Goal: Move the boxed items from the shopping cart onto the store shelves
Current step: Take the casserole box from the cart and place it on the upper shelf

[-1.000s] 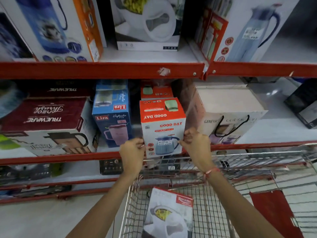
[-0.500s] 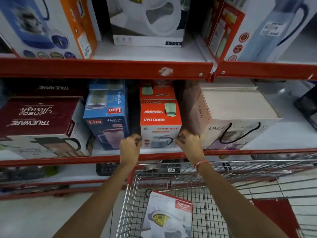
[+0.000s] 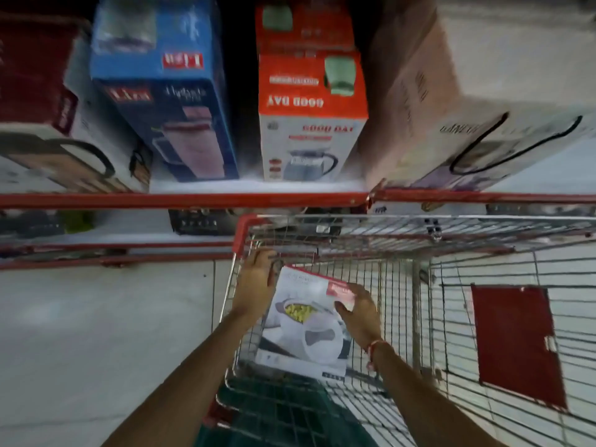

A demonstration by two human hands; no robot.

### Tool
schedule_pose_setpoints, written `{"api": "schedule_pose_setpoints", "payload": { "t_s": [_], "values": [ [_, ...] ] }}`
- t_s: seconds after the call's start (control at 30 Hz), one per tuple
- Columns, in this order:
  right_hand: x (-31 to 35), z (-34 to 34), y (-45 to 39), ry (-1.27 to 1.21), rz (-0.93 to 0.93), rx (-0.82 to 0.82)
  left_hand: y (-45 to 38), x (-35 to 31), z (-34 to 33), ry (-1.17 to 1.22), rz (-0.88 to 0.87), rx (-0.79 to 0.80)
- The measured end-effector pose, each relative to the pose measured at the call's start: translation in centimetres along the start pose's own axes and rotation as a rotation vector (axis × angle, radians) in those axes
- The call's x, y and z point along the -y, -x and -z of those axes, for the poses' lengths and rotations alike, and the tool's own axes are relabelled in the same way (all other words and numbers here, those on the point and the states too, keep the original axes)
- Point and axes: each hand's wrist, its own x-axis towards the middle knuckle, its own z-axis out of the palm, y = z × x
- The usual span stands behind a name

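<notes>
Both hands are reaching down into the wire cart [image 3: 403, 317], w/ one white box [image 3: 306, 330] lying inside it near the left front corner, picture of a serving dish facing up. Left hand [image 3: 254, 283] is lying flat against the box's left edge, fingers pressed together & pointing toward the shelf. Right hand [image 3: 356, 309] is curling over the box's top right corner, thumb on the printed face, fingers wrapping the side. Can't tell if the box is lifting off the cart floor. A red flap [image 3: 516, 343] is hanging on the cart's right part, well apart from the box.

On the shelf [image 3: 193, 199] just beyond the cart, boxes are standing in a row: a blue box [image 3: 167, 101], an orange-and-white box [image 3: 311, 117] w/ a jug picture, another orange one behind it, and a big tan box [image 3: 451, 101] beside it on the right. Maroon boxes [image 3: 35, 75] are sitting at far left.
</notes>
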Motion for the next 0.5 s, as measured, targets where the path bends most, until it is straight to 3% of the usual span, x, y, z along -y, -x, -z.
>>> {"api": "schedule_pose_setpoints", "payload": {
  "t_s": [0.1,0.17,0.27,0.5],
  "values": [
    [-3.6,-1.8,0.3,-0.255,-0.435,0.151,1.3,2.5,-3.5,0.007,0.353,0.322],
    [-5.0,-2.8,0.1,-0.403,-0.593,0.23,2.2,4.2,-5.3,0.008,0.54,0.501],
    [-5.7,-3.8,-0.1,-0.563,-0.588,0.287,3.5,5.6,-6.4,0.144,0.669,0.65],
    [-3.0,0.5,1.8,-0.459,-0.468,0.241,4.5,4.0,-0.9,0.213,0.672,0.562]
  ]
}}
